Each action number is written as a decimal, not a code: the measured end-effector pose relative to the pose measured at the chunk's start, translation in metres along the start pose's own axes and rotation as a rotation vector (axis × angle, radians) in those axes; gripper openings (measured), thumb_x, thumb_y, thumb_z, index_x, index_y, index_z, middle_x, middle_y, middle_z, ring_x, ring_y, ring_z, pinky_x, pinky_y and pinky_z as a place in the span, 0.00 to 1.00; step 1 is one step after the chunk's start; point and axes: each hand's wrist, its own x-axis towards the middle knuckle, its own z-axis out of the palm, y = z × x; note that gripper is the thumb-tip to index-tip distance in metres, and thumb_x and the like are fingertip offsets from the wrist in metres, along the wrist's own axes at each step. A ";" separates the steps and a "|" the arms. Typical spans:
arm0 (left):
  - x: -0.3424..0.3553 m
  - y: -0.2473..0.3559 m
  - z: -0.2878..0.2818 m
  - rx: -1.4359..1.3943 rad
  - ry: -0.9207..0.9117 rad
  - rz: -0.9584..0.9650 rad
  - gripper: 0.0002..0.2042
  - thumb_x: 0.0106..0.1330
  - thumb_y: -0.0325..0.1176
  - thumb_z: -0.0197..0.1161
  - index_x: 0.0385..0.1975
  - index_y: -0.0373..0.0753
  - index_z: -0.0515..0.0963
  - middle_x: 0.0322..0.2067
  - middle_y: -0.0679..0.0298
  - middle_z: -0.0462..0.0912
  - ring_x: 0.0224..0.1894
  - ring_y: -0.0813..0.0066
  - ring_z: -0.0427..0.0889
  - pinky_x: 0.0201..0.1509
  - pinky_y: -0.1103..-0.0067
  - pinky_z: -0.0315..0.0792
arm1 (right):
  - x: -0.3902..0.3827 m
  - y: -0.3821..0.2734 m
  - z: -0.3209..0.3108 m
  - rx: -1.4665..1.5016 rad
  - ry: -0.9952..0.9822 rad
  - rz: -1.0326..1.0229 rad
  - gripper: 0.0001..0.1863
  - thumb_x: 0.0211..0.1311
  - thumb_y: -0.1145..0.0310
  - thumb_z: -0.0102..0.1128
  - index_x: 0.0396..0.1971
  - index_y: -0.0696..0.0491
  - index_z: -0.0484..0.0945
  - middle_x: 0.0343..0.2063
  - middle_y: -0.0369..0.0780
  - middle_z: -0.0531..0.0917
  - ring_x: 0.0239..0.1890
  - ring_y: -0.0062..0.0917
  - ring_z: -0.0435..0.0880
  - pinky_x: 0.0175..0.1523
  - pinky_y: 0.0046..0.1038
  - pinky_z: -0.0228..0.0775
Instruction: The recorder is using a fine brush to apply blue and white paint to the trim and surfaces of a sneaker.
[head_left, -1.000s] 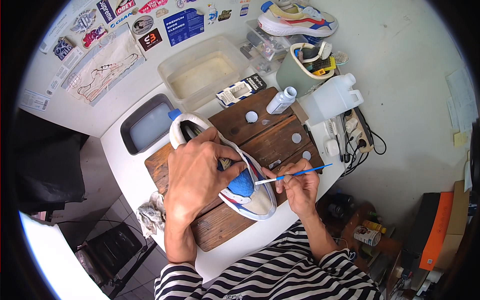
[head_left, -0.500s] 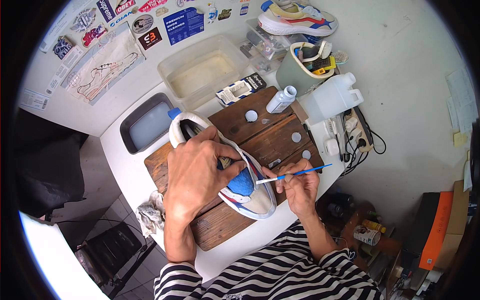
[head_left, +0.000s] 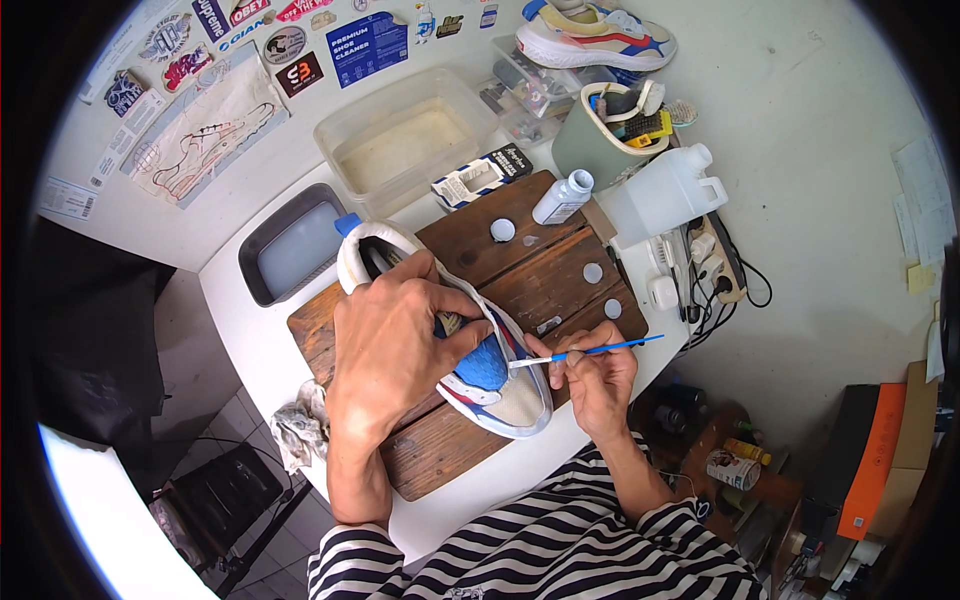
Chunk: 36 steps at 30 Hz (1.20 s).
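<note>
A sneaker (head_left: 510, 402) in white, beige, blue and red lies slantwise on a dark wooden board (head_left: 440, 455), its toe toward me. My left hand (head_left: 390, 335) is closed on the sneaker's upper, the thumb and fingers gripping around its opening. Blue stuffing (head_left: 484, 368) shows inside, below the thumb. In my right hand (head_left: 595, 380), a thin blue paintbrush (head_left: 610, 347) is pinched between thumb and fingers. Its white-coated tip meets the sneaker near the edge of the blue area. Parts of the sneaker are hidden under my left hand.
An uncapped paint bottle (head_left: 563, 198) and its white cap (head_left: 502, 231) stand on the board's far part. Behind are a grey tray (head_left: 262, 262) of liquid, a clear tub (head_left: 335, 150) and a white jug (head_left: 655, 195). A crumpled rag (head_left: 300, 428) lies at left.
The brush and its tip have shifted very slightly left along the sneaker. My left hand keeps its hold, and everything else looks the same.
</note>
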 end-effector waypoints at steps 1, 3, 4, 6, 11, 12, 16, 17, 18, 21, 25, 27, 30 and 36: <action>0.000 0.000 0.000 0.001 -0.003 -0.002 0.12 0.49 0.38 0.80 0.36 0.49 0.93 0.31 0.67 0.80 0.31 0.65 0.83 0.36 0.68 0.74 | 0.000 0.000 0.000 -0.001 0.002 0.002 0.08 0.69 0.88 0.49 0.41 0.58 0.69 0.30 0.46 0.83 0.28 0.22 0.81 0.69 0.61 0.69; 0.000 -0.001 0.001 0.007 0.001 0.006 0.12 0.49 0.38 0.80 0.36 0.49 0.93 0.31 0.67 0.80 0.31 0.65 0.83 0.36 0.68 0.74 | 0.000 0.000 0.000 -0.001 0.004 0.005 0.08 0.69 0.88 0.49 0.41 0.58 0.69 0.31 0.46 0.83 0.28 0.22 0.81 0.69 0.61 0.69; 0.000 -0.001 0.001 0.013 0.005 0.013 0.12 0.50 0.38 0.80 0.36 0.49 0.93 0.30 0.67 0.80 0.31 0.65 0.83 0.36 0.68 0.74 | 0.000 0.000 0.001 -0.001 0.005 0.009 0.08 0.69 0.88 0.49 0.41 0.58 0.69 0.31 0.46 0.84 0.28 0.22 0.81 0.69 0.61 0.69; 0.000 -0.001 0.001 0.013 0.001 0.006 0.12 0.49 0.38 0.80 0.36 0.49 0.93 0.30 0.67 0.79 0.31 0.65 0.83 0.36 0.68 0.74 | 0.000 0.000 0.001 -0.002 0.009 0.010 0.08 0.69 0.88 0.49 0.41 0.58 0.69 0.32 0.47 0.84 0.29 0.22 0.81 0.69 0.61 0.69; 0.000 0.000 0.000 -0.007 0.001 0.003 0.12 0.49 0.38 0.80 0.36 0.49 0.93 0.30 0.67 0.79 0.31 0.66 0.82 0.35 0.68 0.73 | -0.001 -0.002 0.002 -0.003 0.018 0.008 0.09 0.69 0.88 0.49 0.41 0.58 0.69 0.32 0.46 0.84 0.28 0.22 0.80 0.69 0.62 0.68; 0.000 0.000 0.000 -0.003 0.001 0.003 0.12 0.49 0.38 0.80 0.36 0.49 0.93 0.30 0.67 0.79 0.31 0.66 0.82 0.36 0.68 0.74 | -0.001 -0.002 0.003 0.039 0.039 0.019 0.09 0.69 0.89 0.49 0.41 0.58 0.68 0.31 0.46 0.83 0.28 0.22 0.80 0.69 0.62 0.68; 0.000 -0.001 0.001 -0.013 0.002 0.004 0.12 0.49 0.38 0.80 0.36 0.49 0.93 0.30 0.67 0.79 0.30 0.66 0.82 0.36 0.68 0.74 | -0.003 -0.003 0.002 0.034 0.034 0.020 0.10 0.68 0.89 0.48 0.40 0.57 0.68 0.28 0.43 0.81 0.27 0.22 0.79 0.70 0.63 0.66; 0.000 0.000 0.000 -0.013 0.001 0.004 0.12 0.49 0.38 0.80 0.36 0.49 0.93 0.30 0.67 0.79 0.30 0.66 0.82 0.36 0.68 0.74 | -0.004 -0.004 0.002 0.033 0.034 0.020 0.10 0.68 0.89 0.48 0.40 0.57 0.68 0.28 0.43 0.81 0.27 0.22 0.79 0.70 0.63 0.66; 0.000 0.000 0.000 -0.014 0.002 0.005 0.12 0.49 0.38 0.80 0.36 0.49 0.93 0.30 0.67 0.79 0.30 0.66 0.82 0.36 0.68 0.74 | -0.004 -0.004 0.002 0.016 0.018 0.008 0.10 0.68 0.89 0.48 0.40 0.57 0.68 0.28 0.43 0.80 0.28 0.22 0.79 0.70 0.63 0.67; 0.000 -0.001 0.000 -0.013 0.003 0.007 0.12 0.49 0.38 0.80 0.36 0.49 0.93 0.30 0.67 0.79 0.30 0.66 0.82 0.36 0.68 0.74 | -0.006 -0.004 0.002 -0.009 0.003 -0.009 0.10 0.68 0.89 0.48 0.41 0.57 0.68 0.28 0.43 0.80 0.29 0.22 0.80 0.70 0.63 0.67; 0.000 -0.001 0.000 -0.009 0.007 0.009 0.12 0.49 0.38 0.80 0.36 0.49 0.93 0.30 0.67 0.79 0.30 0.66 0.82 0.36 0.68 0.74 | -0.006 -0.002 0.001 -0.034 -0.018 -0.025 0.09 0.69 0.88 0.50 0.41 0.58 0.69 0.29 0.43 0.81 0.30 0.23 0.81 0.70 0.62 0.67; 0.000 -0.001 0.001 -0.007 0.004 0.008 0.12 0.49 0.38 0.80 0.36 0.49 0.93 0.30 0.67 0.79 0.30 0.66 0.82 0.36 0.68 0.74 | -0.006 -0.002 -0.001 -0.036 -0.023 -0.025 0.09 0.70 0.88 0.50 0.41 0.58 0.69 0.29 0.43 0.81 0.30 0.22 0.81 0.70 0.62 0.67; 0.000 -0.001 0.001 -0.002 0.002 0.006 0.12 0.49 0.38 0.80 0.36 0.49 0.93 0.30 0.67 0.79 0.30 0.66 0.82 0.36 0.68 0.73 | -0.006 -0.001 -0.001 -0.037 -0.034 -0.025 0.08 0.70 0.87 0.51 0.41 0.58 0.69 0.29 0.43 0.81 0.30 0.22 0.81 0.70 0.61 0.67; 0.000 0.003 -0.004 0.020 -0.039 -0.011 0.10 0.53 0.37 0.76 0.36 0.50 0.92 0.32 0.65 0.82 0.35 0.61 0.86 0.38 0.66 0.77 | -0.005 -0.003 0.002 -0.054 -0.022 -0.023 0.08 0.70 0.87 0.52 0.41 0.58 0.69 0.30 0.44 0.82 0.30 0.22 0.81 0.70 0.61 0.68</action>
